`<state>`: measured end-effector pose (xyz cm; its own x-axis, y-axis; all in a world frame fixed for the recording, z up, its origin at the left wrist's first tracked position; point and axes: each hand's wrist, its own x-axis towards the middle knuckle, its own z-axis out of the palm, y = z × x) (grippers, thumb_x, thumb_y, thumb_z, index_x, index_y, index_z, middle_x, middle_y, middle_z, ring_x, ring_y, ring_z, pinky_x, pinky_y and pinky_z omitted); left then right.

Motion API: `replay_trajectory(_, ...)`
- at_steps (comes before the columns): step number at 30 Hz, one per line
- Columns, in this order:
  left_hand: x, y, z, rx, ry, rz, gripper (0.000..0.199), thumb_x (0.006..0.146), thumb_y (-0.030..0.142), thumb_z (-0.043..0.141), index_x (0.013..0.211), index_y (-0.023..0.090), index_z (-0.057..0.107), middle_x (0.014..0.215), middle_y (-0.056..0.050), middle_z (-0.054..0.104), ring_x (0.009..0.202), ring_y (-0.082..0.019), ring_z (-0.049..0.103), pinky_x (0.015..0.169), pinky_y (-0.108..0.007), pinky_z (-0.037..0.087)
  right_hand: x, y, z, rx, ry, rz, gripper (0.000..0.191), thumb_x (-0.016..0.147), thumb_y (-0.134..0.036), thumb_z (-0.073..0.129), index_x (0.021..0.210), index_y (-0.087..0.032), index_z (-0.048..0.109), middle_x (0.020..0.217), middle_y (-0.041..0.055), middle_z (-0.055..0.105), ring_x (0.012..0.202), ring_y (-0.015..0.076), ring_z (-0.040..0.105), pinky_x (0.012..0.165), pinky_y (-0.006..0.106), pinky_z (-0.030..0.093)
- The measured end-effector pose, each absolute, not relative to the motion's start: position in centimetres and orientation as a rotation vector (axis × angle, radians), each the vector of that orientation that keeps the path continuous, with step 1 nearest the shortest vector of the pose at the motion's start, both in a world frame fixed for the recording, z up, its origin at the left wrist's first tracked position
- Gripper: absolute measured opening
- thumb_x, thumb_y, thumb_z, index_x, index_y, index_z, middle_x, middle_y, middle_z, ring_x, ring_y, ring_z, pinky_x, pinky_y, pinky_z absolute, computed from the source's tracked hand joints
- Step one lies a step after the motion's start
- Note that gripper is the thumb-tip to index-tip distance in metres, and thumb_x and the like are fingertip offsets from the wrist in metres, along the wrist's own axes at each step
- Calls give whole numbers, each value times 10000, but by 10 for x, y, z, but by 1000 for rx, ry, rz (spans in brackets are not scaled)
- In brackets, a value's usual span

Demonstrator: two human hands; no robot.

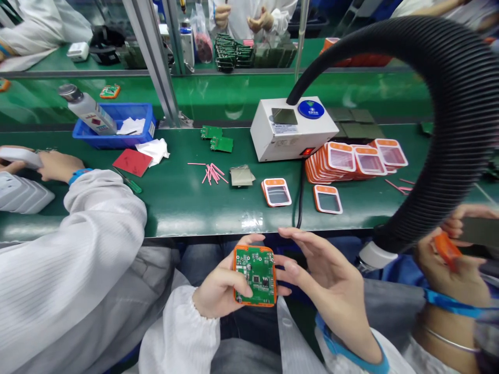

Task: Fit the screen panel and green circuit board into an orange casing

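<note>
My left hand [224,285] grips an orange plastic housing with a green circuit board [255,275] seated in it, component side facing up. Its thumb rests on the board's lower left. Beside the housing's right edge is my right hand [325,280], its fingers spread and the fingertips at or close to the edge; whether they touch I cannot tell. On the bench beyond lie two framed orange-and-white covers, one on the left [277,192] and one on the right [328,199]. Thin pink strips [212,174], grey-green square sheets [241,176] and green circuit boards [222,144] lie further left.
A white box [292,130] with a lit red switch stands behind the covers. Next to it are stacked orange-framed covers [339,158]. A thick black hose [448,67] arches over the right side. Co-workers' hands are at left [58,165] and right [452,265]. A blue bin [132,111] holds a bottle.
</note>
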<state>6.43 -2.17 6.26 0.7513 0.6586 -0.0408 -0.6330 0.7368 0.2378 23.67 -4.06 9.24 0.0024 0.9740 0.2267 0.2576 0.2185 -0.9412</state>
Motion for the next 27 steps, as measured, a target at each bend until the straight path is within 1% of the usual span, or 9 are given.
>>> replay_trajectory(1,64,-22,63,229,146,694,795,546,-57,488,1265,243,333,1194,-82,643,1050,-226,659,936,-380,486,234,-40,94,-1253,-1408,936,337,874,-200,638,1178,-341,597,1202,-23,649,1163,86,603,1002,160,478)
replay_trajectory(4,65,-23,62,282,198,657,821,546,-50,502,1282,257,305,1195,-87,639,975,-219,681,906,-363,493,224,-37,100,-1298,-1316,1050,275,838,-236,680,1093,-331,643,1085,-14,695,1045,94,661,918,147,524)
replay_trajectory(8,65,-25,64,288,243,672,832,511,-54,491,1261,250,299,1175,-86,638,1029,-209,658,895,-329,496,211,-34,104,-1390,-1232,1013,228,763,-250,733,983,-273,678,950,9,687,911,94,679,777,118,558)
replay_trajectory(10,64,-26,64,285,275,674,845,501,-61,489,1264,257,310,1180,-75,625,1016,-201,656,825,-276,513,207,-34,104,-1436,-1218,1051,248,735,-272,748,970,-236,677,934,30,649,857,111,677,690,133,575)
replay_trajectory(12,63,-27,64,296,310,661,853,505,-64,500,1270,272,326,1218,-70,596,955,-184,663,751,-232,517,205,-35,104,-1448,-1190,1160,286,742,-300,741,1001,-210,660,908,33,620,766,116,682,619,157,584)
replay_trajectory(14,63,-27,64,312,339,651,857,502,-64,510,1268,278,338,1257,-67,567,899,-159,661,712,-210,513,204,-35,104,-1434,-1160,1277,316,762,-319,726,1037,-196,632,864,22,624,691,113,686,590,166,583)
replay_trajectory(18,63,-26,66,339,373,626,860,478,-52,513,1256,271,338,1267,-64,551,836,-126,645,651,-178,491,205,-35,109,-1417,-1105,1388,334,756,-329,736,1017,-170,600,813,37,686,674,133,701,583,167,579)
replay_trajectory(23,64,-24,69,342,415,587,869,476,-39,522,1260,268,307,1128,-64,609,861,-174,658,628,-190,481,204,-33,111,-1416,-1050,1355,302,716,-308,760,905,-167,570,754,26,686,614,135,687,521,167,565)
replay_trajectory(27,64,-24,67,332,393,614,810,490,-43,510,1220,268,351,1230,-61,575,843,-155,657,629,-187,483,201,-33,110,-1442,-1045,1291,302,705,-319,767,865,-167,559,739,18,676,604,133,686,508,158,562)
